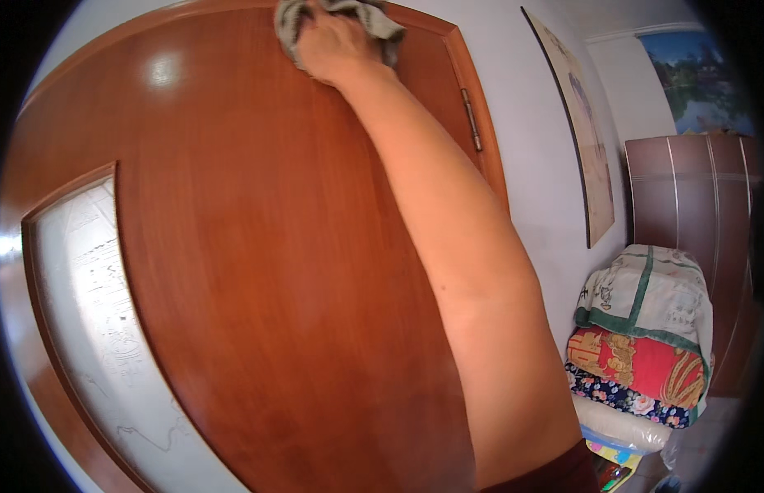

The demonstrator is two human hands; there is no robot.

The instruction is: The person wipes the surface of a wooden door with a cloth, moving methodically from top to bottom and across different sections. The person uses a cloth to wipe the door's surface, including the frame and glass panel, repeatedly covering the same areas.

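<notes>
My right hand [337, 45] is raised to just short of twelve o'clock, its fingers grasping a bunched, grey-green, soft fabric cloth [388, 31]; the tips are partly hidden, so I cannot tell how tightly they clench. My left hand is out of view, and I cannot tell its state. The cloth lies over the top of a broad, reddish-brown, glossy wooden door [259, 246], where the panel meets its frame.

I judge the work with the cloth to be under way, with the high edge being covered at this moment. No wet streak or line of dust shows which stretch of the wood is done, so what is left, I can't say for sure. The textured, whitish, upright glass pane [86, 271] between eight and nine o'clock has nothing of mine on it.

The wood is smooth, with fine upright grain and a bright round glare at eleven. A slim, dark metal hinge [472, 119] sits at one o'clock. Between three and four o'clock, soft folded bedding is stacked: a white cloth with green bands [637, 283] over a red, gold-patterned textile [637, 361].
</notes>
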